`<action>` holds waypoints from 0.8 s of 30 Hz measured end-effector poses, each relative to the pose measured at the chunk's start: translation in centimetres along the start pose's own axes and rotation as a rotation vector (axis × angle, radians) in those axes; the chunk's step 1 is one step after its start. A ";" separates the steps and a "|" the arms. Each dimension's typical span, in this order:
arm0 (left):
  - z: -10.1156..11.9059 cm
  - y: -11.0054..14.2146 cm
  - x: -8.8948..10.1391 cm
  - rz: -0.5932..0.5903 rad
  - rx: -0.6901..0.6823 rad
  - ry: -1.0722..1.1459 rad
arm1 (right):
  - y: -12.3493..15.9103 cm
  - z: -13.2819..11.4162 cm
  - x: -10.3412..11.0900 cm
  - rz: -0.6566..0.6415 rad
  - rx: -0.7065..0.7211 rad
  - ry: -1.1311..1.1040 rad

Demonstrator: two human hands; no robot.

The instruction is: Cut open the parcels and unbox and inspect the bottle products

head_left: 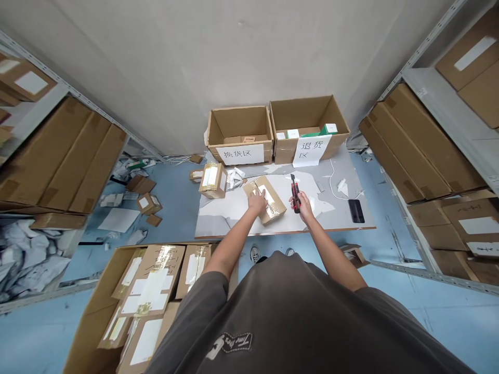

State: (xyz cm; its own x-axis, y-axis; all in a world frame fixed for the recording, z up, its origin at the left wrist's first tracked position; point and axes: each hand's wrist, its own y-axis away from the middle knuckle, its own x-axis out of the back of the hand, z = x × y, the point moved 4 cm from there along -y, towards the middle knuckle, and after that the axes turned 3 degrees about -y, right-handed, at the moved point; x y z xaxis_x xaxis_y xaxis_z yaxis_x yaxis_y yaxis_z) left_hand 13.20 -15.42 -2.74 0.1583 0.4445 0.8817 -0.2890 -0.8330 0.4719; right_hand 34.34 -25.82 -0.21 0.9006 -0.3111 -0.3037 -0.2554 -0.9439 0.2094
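Observation:
A taped cardboard box (277, 206) with a white label lies at an angle on the table, near its front edge. On top of it rests my left hand (257, 201), its fingers spread over the label and cardboard. To the right of the box, my right hand (304, 204) is closed around a red and black utility knife (295, 195). The knife's dark blade points away from me and is apart from the box. A taller taped box (213, 181) stands at the table's left, with torn white paper (235, 177) beside it.
Two open cartons with paper signs, a left carton (268, 124) and a right carton (339, 117), stand along the back. A phone (356, 211) lies at the table's right. A large carton (88, 311) of parcels is at my left. Shelves of boxes flank both sides.

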 end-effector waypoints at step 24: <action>4.7 0.3 -1.2 0.000 -0.100 -0.158 | 1.0 0.9 3.0 0.066 -0.040 0.028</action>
State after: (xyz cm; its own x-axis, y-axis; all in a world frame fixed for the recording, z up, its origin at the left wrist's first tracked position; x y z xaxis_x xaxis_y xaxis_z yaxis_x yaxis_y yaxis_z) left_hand 17.40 -17.77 -3.67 0.3026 0.3803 0.8740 -0.3802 -0.7927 0.4766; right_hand 36.44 -27.80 -1.72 0.8918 -0.3686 -0.2624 -0.3005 -0.9161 0.2656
